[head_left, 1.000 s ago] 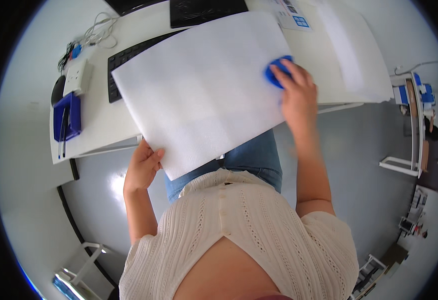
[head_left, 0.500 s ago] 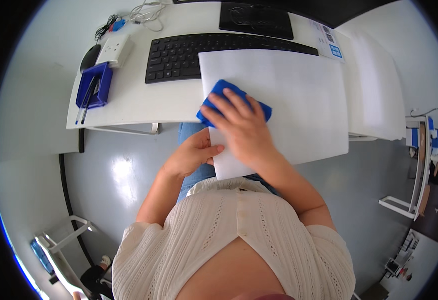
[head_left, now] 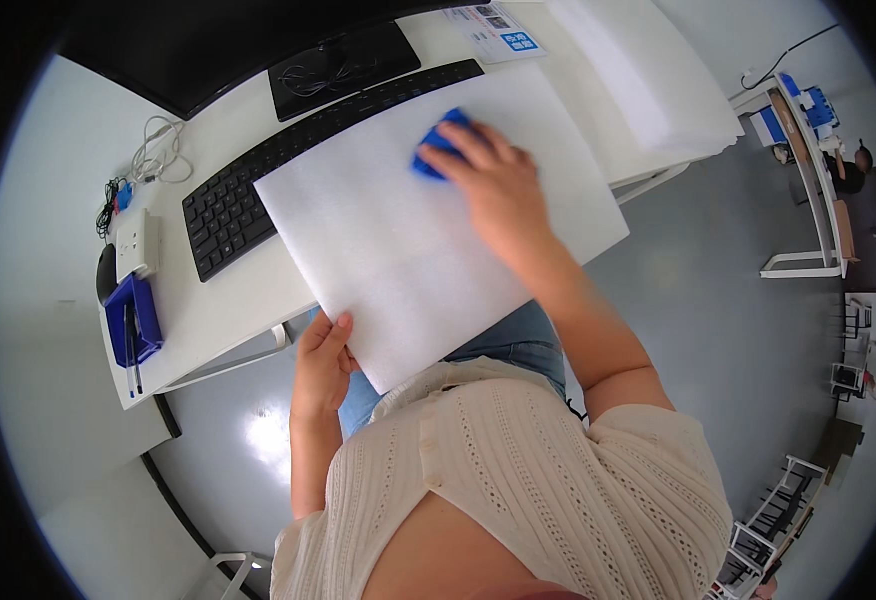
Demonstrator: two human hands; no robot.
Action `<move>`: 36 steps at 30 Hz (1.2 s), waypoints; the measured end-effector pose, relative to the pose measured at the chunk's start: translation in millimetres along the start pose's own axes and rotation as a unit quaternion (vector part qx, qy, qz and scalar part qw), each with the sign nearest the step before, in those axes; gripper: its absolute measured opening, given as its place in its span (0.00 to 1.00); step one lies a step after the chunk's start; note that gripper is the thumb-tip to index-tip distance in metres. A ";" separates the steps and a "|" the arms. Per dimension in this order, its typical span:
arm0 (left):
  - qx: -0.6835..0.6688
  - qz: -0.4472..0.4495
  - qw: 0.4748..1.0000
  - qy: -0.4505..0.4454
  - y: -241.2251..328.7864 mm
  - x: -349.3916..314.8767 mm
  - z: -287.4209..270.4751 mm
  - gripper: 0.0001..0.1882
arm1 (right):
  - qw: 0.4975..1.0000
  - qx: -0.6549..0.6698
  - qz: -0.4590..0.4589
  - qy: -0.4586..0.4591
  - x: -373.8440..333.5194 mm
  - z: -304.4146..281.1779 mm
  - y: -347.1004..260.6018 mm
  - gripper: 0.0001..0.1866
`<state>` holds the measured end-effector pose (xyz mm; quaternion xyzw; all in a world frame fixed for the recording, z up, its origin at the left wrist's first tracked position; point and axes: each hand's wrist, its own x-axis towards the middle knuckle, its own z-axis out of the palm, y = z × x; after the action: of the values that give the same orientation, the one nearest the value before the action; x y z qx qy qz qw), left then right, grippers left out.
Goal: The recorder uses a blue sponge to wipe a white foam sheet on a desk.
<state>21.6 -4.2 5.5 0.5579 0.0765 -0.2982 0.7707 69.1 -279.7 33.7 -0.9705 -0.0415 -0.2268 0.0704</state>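
A white rectangular sheet, like foam or board (head_left: 388, 250), lies tilted across the desk's front edge and over my lap. My left hand (head_left: 324, 355) pinches its near left edge, thumb on top and fingers underneath. On the sheet's far half, my right hand (head_left: 506, 190) presses a folded blue cloth (head_left: 434, 158) flat against the surface. Its fingers are bent over the cloth and somewhat blurred by motion. Beyond the sheet is a black keyboard (head_left: 226, 222), partly covered by the sheet's far left corner.
On the white desk (head_left: 223, 315) are a blue pen tray (head_left: 136, 318), a white socket block (head_left: 140, 245), a black mouse (head_left: 107, 270) and coiled cables (head_left: 163, 150). A monitor stand (head_left: 343, 75) is behind the keyboard. White packing foam (head_left: 618, 80) covers the right end.
My right hand has slid the cloth away from the near left edge to the sheet's far part. My left hand still grips the edge. The whole view has turned.
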 end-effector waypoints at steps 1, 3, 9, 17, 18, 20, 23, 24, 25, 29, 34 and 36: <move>-0.003 0.002 1.000 0.000 -0.6 0.9 0.7 0.18 | 0.999 -0.017 0.038 0.010 0.3 -2.5 24.6 0.26; 0.004 -0.001 1.000 0.021 -4.1 -1.9 -0.6 0.18 | 0.994 -0.049 0.085 0.057 -2.4 -7.2 70.6 0.27; -0.019 -0.027 0.999 0.016 5.9 -1.2 -3.5 0.21 | 0.969 -0.122 0.214 0.015 -1.2 -9.9 112.9 0.23; -0.007 0.006 0.999 0.052 -7.1 8.4 3.5 0.18 | 0.947 0.161 -0.276 0.004 31.7 8.2 -102.6 0.22; -0.002 0.006 0.999 0.043 -6.6 9.3 6.9 0.18 | 0.934 0.163 -0.319 -0.015 27.2 24.5 -114.6 0.20; -0.005 0.021 0.997 0.069 -5.7 6.8 12.8 0.18 | 0.934 0.160 -0.320 0.019 23.5 49.3 -122.8 0.18; -0.024 0.033 0.997 0.068 -10.0 10.2 12.7 0.17 | 0.950 0.157 -0.268 0.009 48.2 47.3 -105.4 0.18; -0.053 0.037 0.994 0.084 -11.0 8.7 14.5 0.17 | 0.952 0.154 -0.264 0.007 53.8 46.4 -98.4 0.18; -0.052 0.034 0.995 0.077 -12.3 9.3 14.6 0.17 | 0.969 0.114 -0.220 0.017 59.6 43.7 -87.2 0.19; -0.081 0.063 0.991 0.081 -16.7 11.9 13.4 0.18 | 0.996 0.019 -0.077 0.039 66.8 42.6 -16.7 0.21; -0.088 0.059 0.990 0.089 -15.8 9.6 16.1 0.18 | 0.991 -0.061 0.116 0.018 53.1 24.3 87.6 0.21; -0.080 0.058 0.992 0.083 -13.7 8.8 18.0 0.18 | 0.974 -0.075 0.214 -0.019 41.6 24.5 125.6 0.21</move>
<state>17.4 -26.6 -3.0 0.5204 0.1315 -0.1989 0.8200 131.0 -397.8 15.6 -0.9636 0.1826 -0.1904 0.0435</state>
